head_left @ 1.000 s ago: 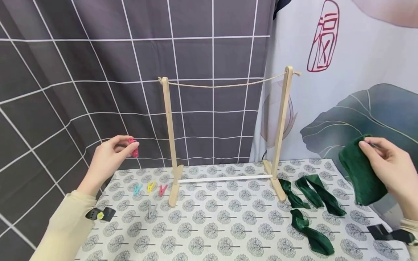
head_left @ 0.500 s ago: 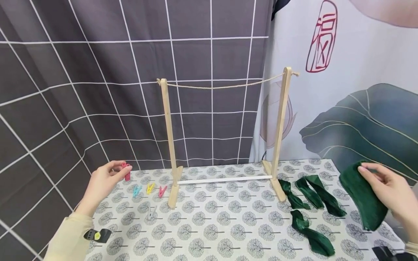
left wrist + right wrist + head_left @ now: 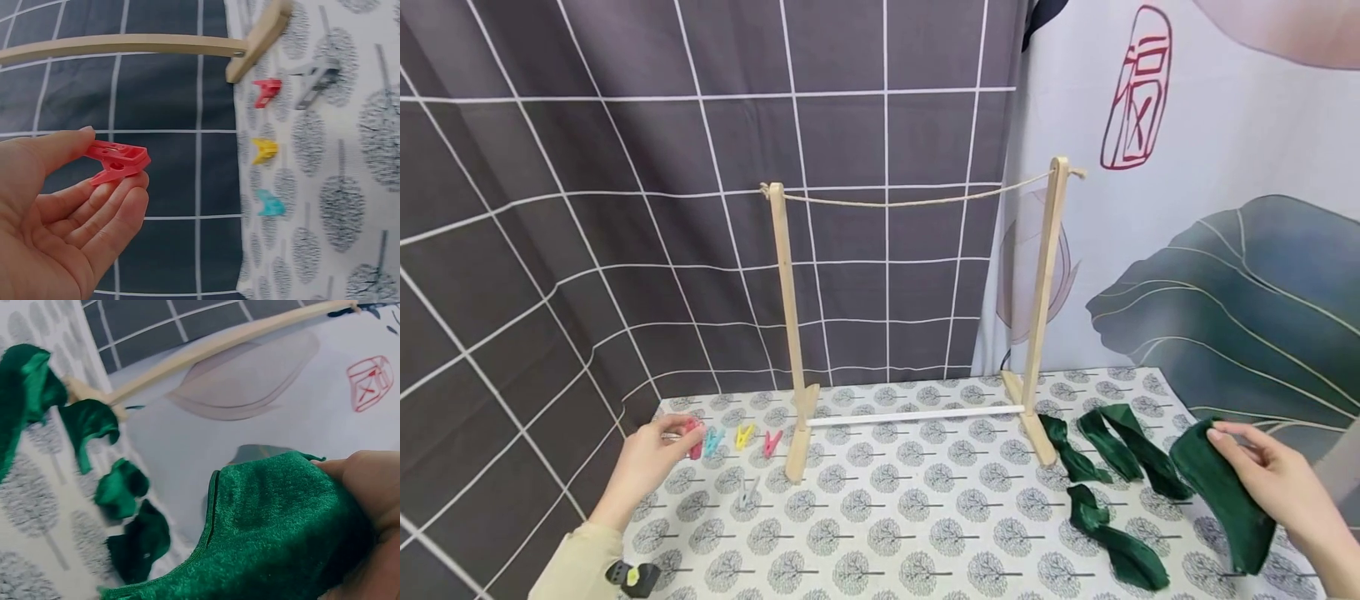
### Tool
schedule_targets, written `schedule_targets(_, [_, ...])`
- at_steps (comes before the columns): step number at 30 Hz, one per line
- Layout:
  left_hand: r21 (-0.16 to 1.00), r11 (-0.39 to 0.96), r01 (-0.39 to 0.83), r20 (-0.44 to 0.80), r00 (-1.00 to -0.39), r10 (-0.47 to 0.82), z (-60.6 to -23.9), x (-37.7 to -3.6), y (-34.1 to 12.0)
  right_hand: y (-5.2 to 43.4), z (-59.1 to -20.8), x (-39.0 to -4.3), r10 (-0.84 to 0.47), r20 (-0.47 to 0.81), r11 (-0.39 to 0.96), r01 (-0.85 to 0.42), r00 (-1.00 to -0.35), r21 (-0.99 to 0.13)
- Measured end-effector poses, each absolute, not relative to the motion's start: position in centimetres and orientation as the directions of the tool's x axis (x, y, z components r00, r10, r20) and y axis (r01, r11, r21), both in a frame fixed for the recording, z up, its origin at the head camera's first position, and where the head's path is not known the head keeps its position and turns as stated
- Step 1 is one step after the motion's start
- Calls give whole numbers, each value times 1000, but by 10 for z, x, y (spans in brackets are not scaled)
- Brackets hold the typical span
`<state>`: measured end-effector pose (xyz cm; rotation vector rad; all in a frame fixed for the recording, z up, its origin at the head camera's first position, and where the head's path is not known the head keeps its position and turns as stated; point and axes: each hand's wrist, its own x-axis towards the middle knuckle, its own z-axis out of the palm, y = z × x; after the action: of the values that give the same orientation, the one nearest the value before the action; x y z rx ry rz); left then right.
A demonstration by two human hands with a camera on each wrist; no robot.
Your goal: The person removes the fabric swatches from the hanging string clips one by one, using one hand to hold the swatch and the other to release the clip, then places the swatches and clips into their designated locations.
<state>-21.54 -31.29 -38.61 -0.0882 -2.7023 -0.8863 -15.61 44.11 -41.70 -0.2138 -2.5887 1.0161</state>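
My left hand [image 3: 651, 454] pinches a red clothes peg [image 3: 694, 439] [image 3: 117, 161] between thumb and fingers, low over the table's left end, close to the loose pegs. My right hand [image 3: 1270, 475] grips a folded green velvet cloth [image 3: 1221, 492] [image 3: 269, 531] just above the table's right end. A wooden drying rack [image 3: 790, 333] with a rope line [image 3: 917, 200] strung between its two posts stands at the middle back; nothing hangs on the line.
Cyan [image 3: 713, 440], yellow [image 3: 745, 435], red [image 3: 772, 442] and grey [image 3: 747, 495] pegs lie left of the rack's foot. Three more green cloths [image 3: 1108, 454] lie twisted right of the rack. The tree-patterned tablecloth [image 3: 910, 533] ends at a dark grid curtain [image 3: 550, 208].
Both hands have come down toward the table: the left with the red peg toward the loose pegs, the right with the green cloth toward the table's right end.
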Motion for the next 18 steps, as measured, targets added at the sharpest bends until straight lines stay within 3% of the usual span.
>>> schedule_targets(8, [570,816,98,221,-974,-38,-408,-218,-314,435,-435,-157,239,154,723,70,-959,-687])
schedule_targets(18, [568,821,55,148,-988,-37,-435,-223,-317,428,-456,-158,142,106,704,25,-984,-709])
